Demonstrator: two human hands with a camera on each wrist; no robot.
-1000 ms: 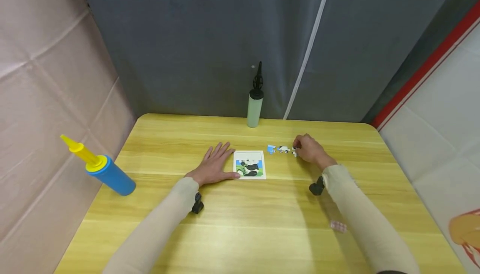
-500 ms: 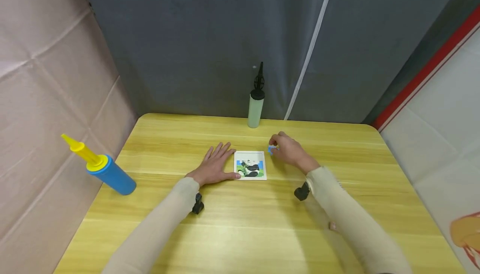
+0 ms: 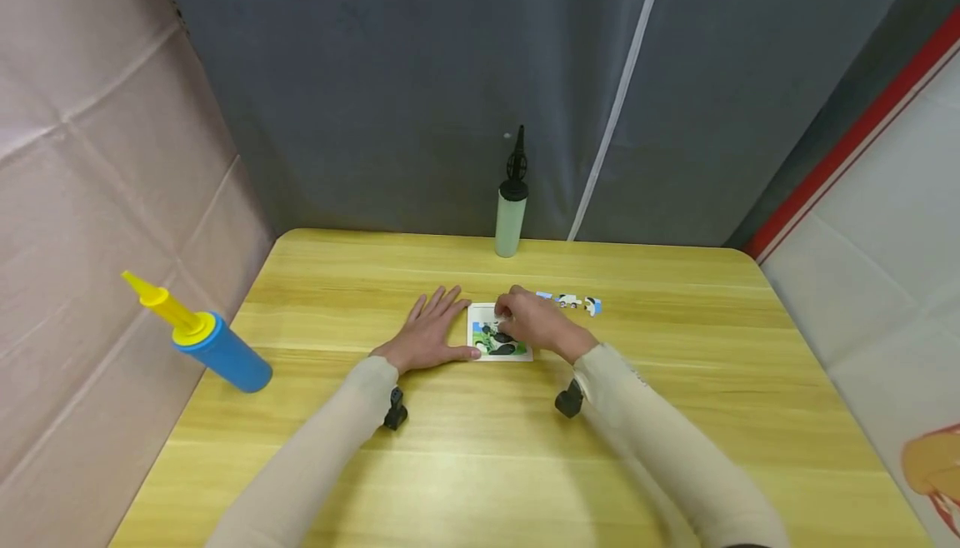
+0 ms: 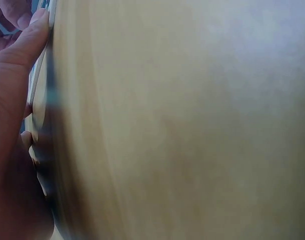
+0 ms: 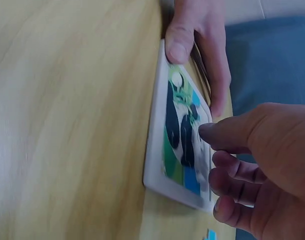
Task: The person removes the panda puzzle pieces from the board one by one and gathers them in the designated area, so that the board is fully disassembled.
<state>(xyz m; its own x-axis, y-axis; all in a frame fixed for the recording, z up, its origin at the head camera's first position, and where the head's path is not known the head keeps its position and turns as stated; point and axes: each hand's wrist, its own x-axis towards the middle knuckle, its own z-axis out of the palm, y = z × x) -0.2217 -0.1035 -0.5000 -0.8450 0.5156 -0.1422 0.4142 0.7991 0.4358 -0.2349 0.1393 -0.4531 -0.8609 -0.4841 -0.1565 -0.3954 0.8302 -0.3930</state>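
Observation:
A small white-framed jigsaw puzzle with a panda picture lies mid-table. My left hand rests spread at its left side, thumb on the lower left corner of the frame. In the right wrist view that left thumb presses the frame's edge. Over the upper part of the puzzle, my right hand brings thumb and fingertips together in a pinch on a puzzle piece, mostly hidden by the fingers. Right of the puzzle lie a blue piece, a white piece with black marks and a blue-and-white piece.
At the table's back edge stands a pale green hand pump with a black nozzle. A blue and yellow hand pump stands at the left. A grey curtain hangs behind the wooden table.
My right hand has moved left from the row of loose pieces to over the puzzle, uncovering the rightmost piece. My left hand has stayed in place at the frame.

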